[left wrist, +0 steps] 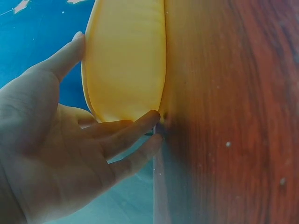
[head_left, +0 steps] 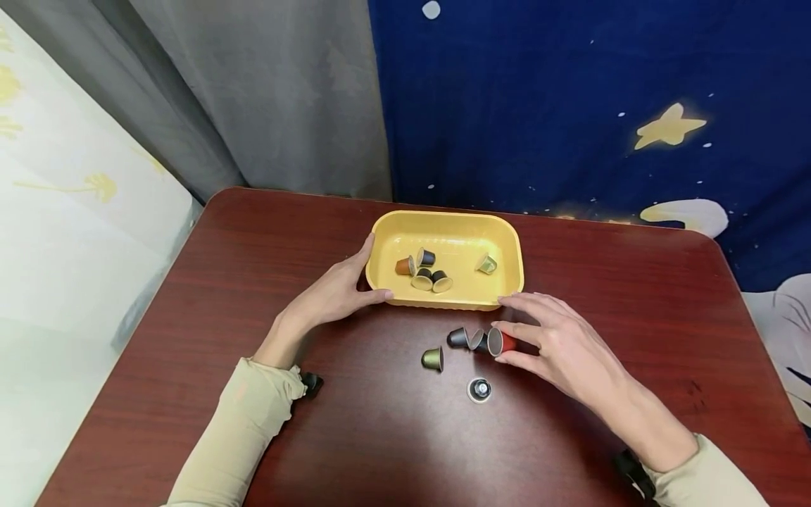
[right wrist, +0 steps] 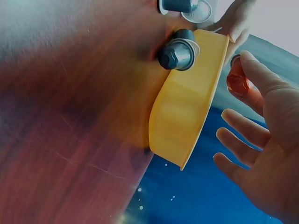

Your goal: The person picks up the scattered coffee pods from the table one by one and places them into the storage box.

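Note:
My right hand [head_left: 570, 345] pinches a red coffee capsule [head_left: 504, 342] between thumb and finger, just off the near right corner of a yellow tray [head_left: 443, 304]. In the right wrist view its other fingers are spread apart. My left hand [head_left: 332, 290] holds the tray's left end, thumb and fingers spanning it. Inside the tray lie an orange-brown capsule [head_left: 404, 266], several dark ones and a pale green-gold capsule [head_left: 487, 265]. In front of it, a dark grey capsule [head_left: 457, 338] and a black capsule [head_left: 480, 342] lie on their sides.
On the brown table [head_left: 355, 436], a green capsule [head_left: 433, 359] lies on its side and a silver-rimmed capsule [head_left: 479, 389] stands rim down nearer me. Behind the table's back edge hang a grey curtain [head_left: 285, 91] and a dark blue curtain [head_left: 538, 105].

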The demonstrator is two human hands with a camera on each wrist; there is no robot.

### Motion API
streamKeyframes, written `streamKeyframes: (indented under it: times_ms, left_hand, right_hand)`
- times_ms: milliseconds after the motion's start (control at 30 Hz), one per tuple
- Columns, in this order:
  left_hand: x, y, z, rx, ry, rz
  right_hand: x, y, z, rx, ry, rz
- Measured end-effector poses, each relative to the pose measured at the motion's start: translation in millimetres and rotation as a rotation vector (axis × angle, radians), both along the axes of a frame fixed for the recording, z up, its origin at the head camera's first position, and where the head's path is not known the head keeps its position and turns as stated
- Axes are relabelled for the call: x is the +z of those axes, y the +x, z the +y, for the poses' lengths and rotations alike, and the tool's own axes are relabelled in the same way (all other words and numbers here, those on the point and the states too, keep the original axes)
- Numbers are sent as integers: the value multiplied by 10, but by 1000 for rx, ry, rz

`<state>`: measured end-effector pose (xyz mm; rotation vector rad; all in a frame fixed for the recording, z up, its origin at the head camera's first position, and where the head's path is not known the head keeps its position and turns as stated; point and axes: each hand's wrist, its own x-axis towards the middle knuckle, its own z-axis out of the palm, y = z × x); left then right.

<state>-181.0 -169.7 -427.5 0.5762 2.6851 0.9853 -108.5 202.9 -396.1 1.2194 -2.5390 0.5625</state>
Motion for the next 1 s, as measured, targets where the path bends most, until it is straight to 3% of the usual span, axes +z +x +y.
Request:
streamKeyframes:
  times_ms: [1000]
  left_hand:
    - [-10, 8, -3, 7, -6, -9]
  right_hand:
    - [74, -512, -144, 9, 82, 18]
